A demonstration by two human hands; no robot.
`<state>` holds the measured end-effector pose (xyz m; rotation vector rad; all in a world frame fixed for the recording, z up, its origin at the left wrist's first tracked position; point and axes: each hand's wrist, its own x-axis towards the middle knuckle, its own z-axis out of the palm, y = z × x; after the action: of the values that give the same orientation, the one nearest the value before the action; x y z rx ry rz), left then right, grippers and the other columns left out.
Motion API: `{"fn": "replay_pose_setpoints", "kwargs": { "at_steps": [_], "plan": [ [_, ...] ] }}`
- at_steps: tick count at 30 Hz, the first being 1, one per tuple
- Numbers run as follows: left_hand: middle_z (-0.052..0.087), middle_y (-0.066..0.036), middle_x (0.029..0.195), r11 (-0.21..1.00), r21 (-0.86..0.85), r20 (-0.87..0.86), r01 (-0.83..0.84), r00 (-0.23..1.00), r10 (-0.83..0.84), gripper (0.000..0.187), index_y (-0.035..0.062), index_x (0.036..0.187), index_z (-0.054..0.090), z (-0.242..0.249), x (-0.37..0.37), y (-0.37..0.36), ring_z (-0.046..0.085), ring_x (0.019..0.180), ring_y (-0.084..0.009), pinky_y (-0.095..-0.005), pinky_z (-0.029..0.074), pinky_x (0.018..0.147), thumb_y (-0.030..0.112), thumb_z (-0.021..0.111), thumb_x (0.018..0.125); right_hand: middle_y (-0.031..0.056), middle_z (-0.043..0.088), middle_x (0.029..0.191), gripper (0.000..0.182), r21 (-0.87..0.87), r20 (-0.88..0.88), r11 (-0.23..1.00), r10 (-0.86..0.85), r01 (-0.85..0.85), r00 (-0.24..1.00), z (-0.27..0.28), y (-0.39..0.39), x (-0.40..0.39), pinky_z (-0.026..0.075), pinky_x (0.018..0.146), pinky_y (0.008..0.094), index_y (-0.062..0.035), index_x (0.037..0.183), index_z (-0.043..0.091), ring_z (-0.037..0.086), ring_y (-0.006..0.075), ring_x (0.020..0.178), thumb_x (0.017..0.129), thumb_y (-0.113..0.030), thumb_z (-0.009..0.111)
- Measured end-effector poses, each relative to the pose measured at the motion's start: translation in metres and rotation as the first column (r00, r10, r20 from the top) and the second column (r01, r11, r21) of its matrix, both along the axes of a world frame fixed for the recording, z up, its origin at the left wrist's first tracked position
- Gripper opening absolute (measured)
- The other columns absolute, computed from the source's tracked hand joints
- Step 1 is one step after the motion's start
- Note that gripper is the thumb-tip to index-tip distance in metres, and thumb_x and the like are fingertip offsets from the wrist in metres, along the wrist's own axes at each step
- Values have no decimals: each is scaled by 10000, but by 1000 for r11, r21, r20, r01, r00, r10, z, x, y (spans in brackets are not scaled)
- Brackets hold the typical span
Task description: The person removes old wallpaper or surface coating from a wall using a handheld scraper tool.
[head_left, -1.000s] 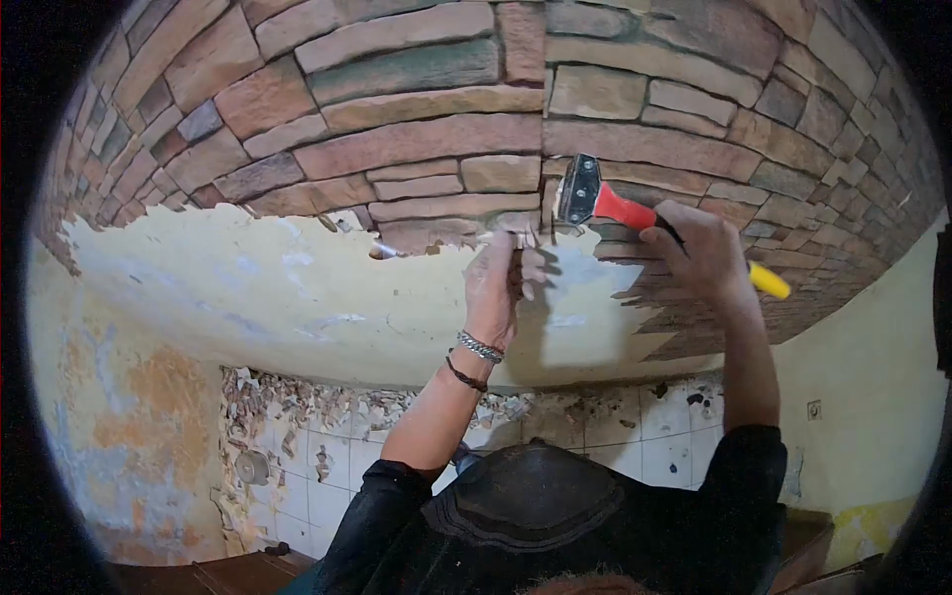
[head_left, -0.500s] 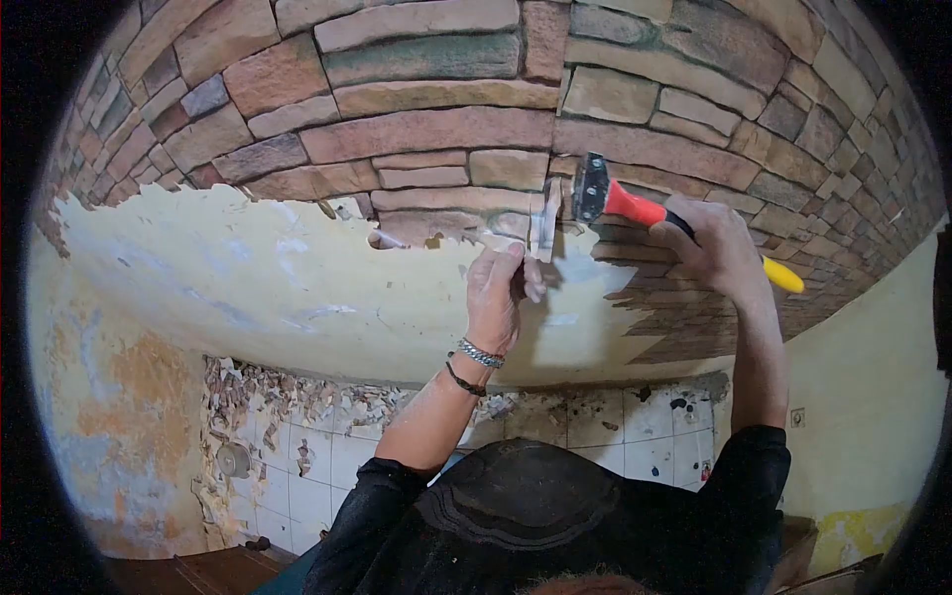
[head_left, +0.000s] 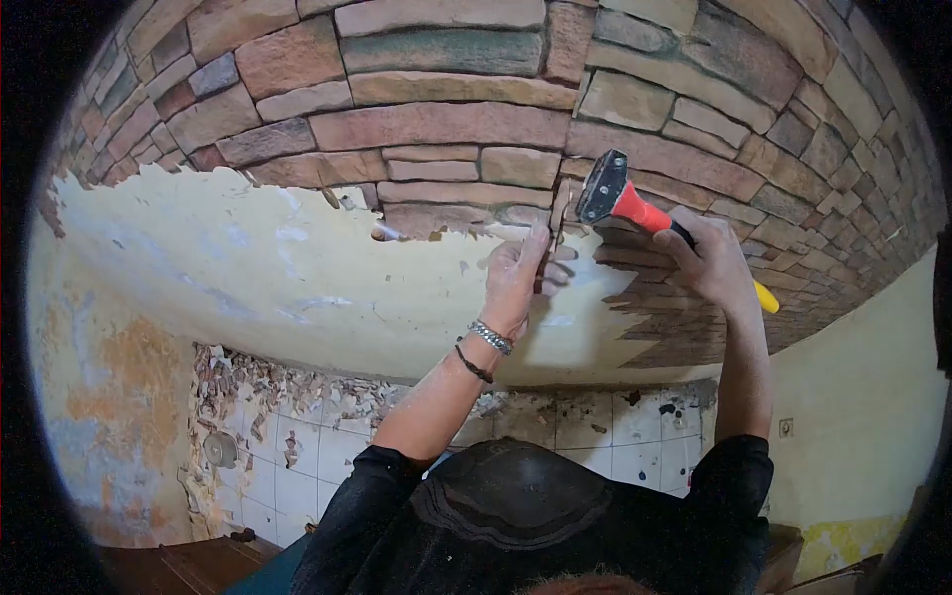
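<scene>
My right hand (head_left: 712, 260) is wrapped round a wall scraper (head_left: 640, 210) with a black metal head, a red neck and a yellow handle end. The scraper's head is at the wall beside a narrow loose strip of wallpaper (head_left: 561, 206). My left hand (head_left: 514, 283), with a chain bracelet and a dark cord on its wrist, pinches that strip between thumb and fingers, just left of the scraper. Stone-patterned wallpaper (head_left: 436, 127) covers the wall above, its lower edge torn and ragged. Below it shows bare cream wall (head_left: 297, 258) with pale patches.
Wallpaper scraps (head_left: 342, 395) litter the white tiled floor (head_left: 302, 446) along the wall's foot. A round grey object (head_left: 220, 449) lies on the floor at left. The left side wall (head_left: 129, 416) has orange and blue patches; a brown wooden surface (head_left: 183, 567) is at lower left.
My left hand has moved slightly up and right, and the strip is now seen nearly edge-on. The scraper's head has turned, its top leaning right. The whole view has shifted a little.
</scene>
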<state>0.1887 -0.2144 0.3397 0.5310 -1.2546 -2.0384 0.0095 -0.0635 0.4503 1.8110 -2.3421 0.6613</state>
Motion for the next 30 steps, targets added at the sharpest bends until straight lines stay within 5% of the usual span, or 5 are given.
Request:
{"fn": "replay_pose_setpoints", "kwargs": {
  "at_steps": [8, 10, 22, 26, 30],
  "plan": [
    [641, -68, 697, 984, -118, -101, -133, 987, 122, 383, -23, 885, 629, -3, 2, 9, 573, 550, -108, -232, 432, 485, 347, 565, 959, 181, 580, 713, 306, -59, 55, 998, 24, -21, 998, -14, -12, 7, 444, 619, 463, -47, 860, 565, 583, 403, 723, 903, -348, 591],
    [627, -65, 682, 984, -69, -152, -165, 977, 153, 375, -23, 887, 628, -4, -1, 10, 559, 537, -106, -232, 431, 492, 342, 572, 956, 169, 598, 733, 318, -98, -136, 994, 39, -52, 990, -19, -25, 12, 470, 639, 458, -63, 871, 563, 611, 383, 754, 897, -378, 593],
    [612, -49, 650, 972, -12, -248, -237, 942, 226, 307, -7, 854, 626, -2, 12, 3, 537, 516, -100, -226, 418, 478, 283, 590, 950, 108, 618, 731, 328, -161, -337, 983, 26, -85, 941, -9, -47, 40, 490, 569, 436, -104, 871, 583, 633, 338, 701, 892, -432, 576],
    [612, -55, 645, 982, -32, -239, -186, 955, 173, 315, -12, 838, 630, -2, 23, 1, 541, 521, -106, -226, 422, 494, 278, 585, 953, 106, 607, 706, 336, -78, -293, 997, -9, -15, 956, 3, -33, 40, 498, 566, 423, -111, 843, 576, 633, 315, 668, 901, -441, 556],
    [616, -65, 648, 990, -54, -218, -127, 969, 113, 338, -13, 797, 633, -2, 31, 11, 550, 530, -118, -241, 426, 512, 285, 587, 950, 106, 600, 674, 345, -173, -342, 983, -1, -62, 940, -22, -73, 67, 506, 580, 429, -106, 811, 550, 637, 294, 646, 886, -441, 570]
  ]
}}
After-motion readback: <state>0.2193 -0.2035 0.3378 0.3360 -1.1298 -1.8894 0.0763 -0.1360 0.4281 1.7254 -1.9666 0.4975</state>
